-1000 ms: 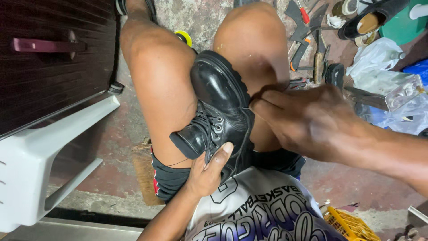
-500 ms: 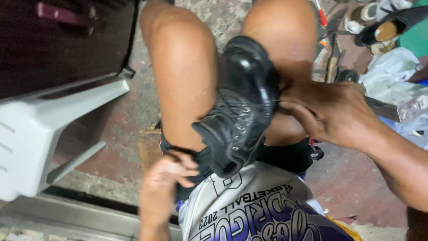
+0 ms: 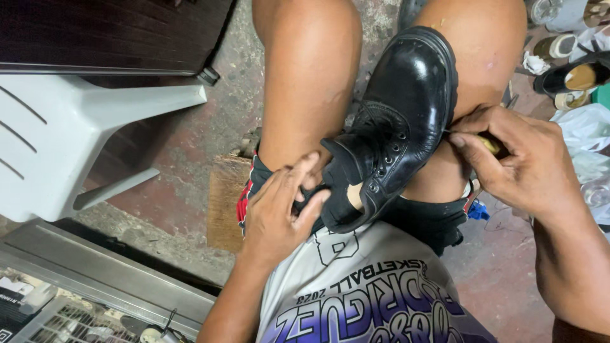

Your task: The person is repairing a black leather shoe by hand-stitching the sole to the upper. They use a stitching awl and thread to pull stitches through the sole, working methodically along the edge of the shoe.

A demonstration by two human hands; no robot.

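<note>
Boot (image 3: 406,121) now turned toe-up between knees, above stained concrete floor (image 3: 190,165)

The floor (image 3: 190,190) is rough concrete w/ red worn paint. A white plastic chair (image 3: 70,140) stands on it at 9 o'clock. A flat wood board (image 3: 223,203) lies on the floor near the middle, just under the legs. At 2 o'clock, shoes (image 3: 572,76) lie in a bunch, w/ a white plastic bag (image 3: 581,130) just beside them at 3 o'clock. A small blue bit (image 3: 478,211) lies on the floor at 4 o'clock.
</note>
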